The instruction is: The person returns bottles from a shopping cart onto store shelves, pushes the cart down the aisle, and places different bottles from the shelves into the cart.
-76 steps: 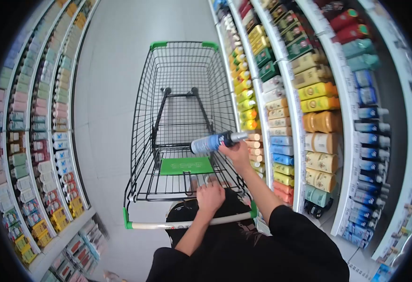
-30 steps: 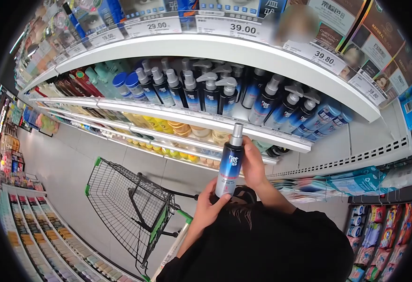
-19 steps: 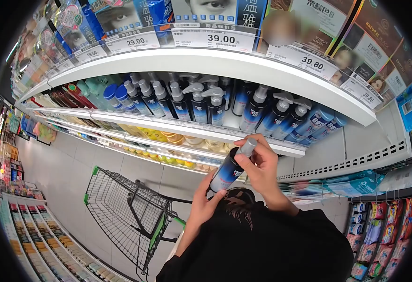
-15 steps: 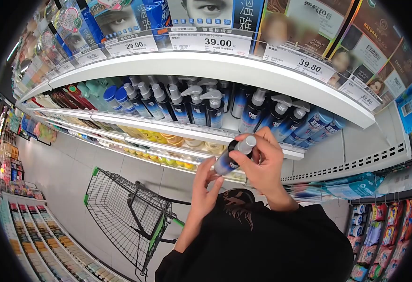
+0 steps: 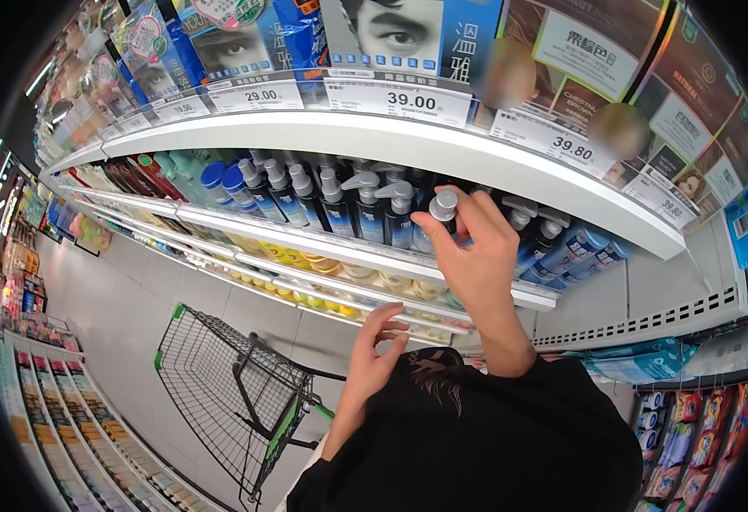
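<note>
My right hand (image 5: pixel 483 260) is closed around a dark spray bottle (image 5: pixel 444 205) with a silver-grey cap, at the front of the shelf. Most of the bottle's body is hidden behind my fingers. Beside it stand blue-and-black pump bottles (image 5: pixel 398 213) and a row of similar spray bottles (image 5: pixel 336 205). Lower down, in front of my black top, my left hand (image 5: pixel 372 357) is held in the air with its fingers apart and loosely curved. It holds nothing.
A white upper shelf edge (image 5: pixel 348 132) with price tags overhangs the bottles. Boxes of hair dye (image 5: pixel 592 47) stand above it. A wire shopping cart (image 5: pixel 220 367) is on the floor at my left. Hanging packets (image 5: pixel 686 427) fill a rack at the lower right.
My right hand has carried the bottle up and forward to the shelf, turning it more upright. My left hand has let go of the bottle and stays lower down.
</note>
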A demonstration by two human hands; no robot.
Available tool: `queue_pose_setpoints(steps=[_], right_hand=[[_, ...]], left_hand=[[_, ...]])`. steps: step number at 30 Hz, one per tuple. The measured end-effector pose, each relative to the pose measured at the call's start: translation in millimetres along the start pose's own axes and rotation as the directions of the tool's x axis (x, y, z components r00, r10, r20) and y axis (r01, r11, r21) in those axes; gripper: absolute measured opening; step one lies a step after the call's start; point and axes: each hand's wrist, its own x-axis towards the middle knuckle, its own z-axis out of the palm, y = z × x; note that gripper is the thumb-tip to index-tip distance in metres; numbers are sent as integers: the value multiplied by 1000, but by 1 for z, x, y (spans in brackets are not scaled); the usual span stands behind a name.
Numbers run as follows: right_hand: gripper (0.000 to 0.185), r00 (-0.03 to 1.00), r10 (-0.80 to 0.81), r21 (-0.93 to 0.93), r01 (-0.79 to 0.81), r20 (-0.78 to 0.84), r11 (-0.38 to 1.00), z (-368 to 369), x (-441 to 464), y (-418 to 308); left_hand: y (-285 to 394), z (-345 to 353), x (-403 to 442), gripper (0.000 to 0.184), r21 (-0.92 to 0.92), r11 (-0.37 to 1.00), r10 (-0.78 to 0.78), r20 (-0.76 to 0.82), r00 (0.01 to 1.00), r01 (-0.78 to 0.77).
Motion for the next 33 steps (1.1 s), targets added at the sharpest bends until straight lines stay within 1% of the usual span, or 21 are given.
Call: queue_pose_setpoints(steps=[1,3,4,6,8,10,12,13,15,16,17,18,19,20,21,22,24,26,28,29,33], right_hand=[[36,1000,-18,-58,19,24,998,2,0,2],[36,999,-11,-81,14,35,997,6,1,4],[36,999,1,-107,3,43,994,7,0,5],[35,998,7,-136,2,69,991,8,0,7],[35,996,14,-165,1,92,986,9,0,8],[37,987,95,-190,-70,126,979,10,-1,8],[37,983,115,-204,-85,143,975,12,-1,11],[38,978,135,-219,-99,158,971,12,-2,12],[37,977,145,-233,-106,158,967,10,0,13],[36,976,154,-247,-113,154,962,10,1,13],[36,976,155,-249,-113,155,962,9,1,13],[34,975,152,-264,-106,160,959,9,2,13],[33,975,149,-279,-99,165,955,8,3,13],[33,975,150,-281,-99,164,955,7,4,13],[31,968,162,-295,-100,192,950,5,6,14],[30,960,174,-308,-101,219,946,3,7,14],[29,949,195,-318,-111,247,942,-1,9,12],[29,938,215,-330,-119,271,937,-5,12,8],[29,879,341,-336,-227,333,914,-7,15,3],[29,879,341,-337,-228,332,914,-8,16,2],[32,842,390,-375,-248,373,893,-9,17,2]], left_hand=[[-7,-4,-4,43,-1,1000,0,-5,1000,0],[-23,-12,-13,39,-13,997,-72,-71,995,72],[-28,-17,-19,39,-15,997,-76,-75,994,75],[-35,-25,-29,35,-35,969,-247,-123,961,245],[-43,-30,-36,35,-43,966,-259,-148,955,255],[-46,-32,-43,34,-50,963,-269,-172,948,264],[-46,-33,-48,30,-110,943,-328,-172,929,313],[-46,-35,-50,30,-113,942,-331,-173,928,315],[-42,-39,-52,28,-67,905,-420,11,908,419],[-35,-40,-52,28,-68,905,-420,12,907,420],[-26,-40,-52,27,-47,933,-347,150,926,357],[-13,-40,-50,27,-36,956,-268,288,920,290],[1,-40,-48,27,-37,956,-268,289,919,290],[15,-40,-45,27,-76,978,-145,416,898,194],[26,-40,-42,28,-128,987,-18,529,848,101],[31,-39,-40,28,-128,986,-19,530,848,102],[37,-39,-38,34,-226,974,150,642,751,-2],[40,-36,-38,33,-245,970,175,663,728,-10],[41,-35,-40,30,-197,980,134,753,644,27],[43,-30,-41,25,-221,975,159,747,645,16],[35,-31,-46,19,-233,972,158,739,654,29]])
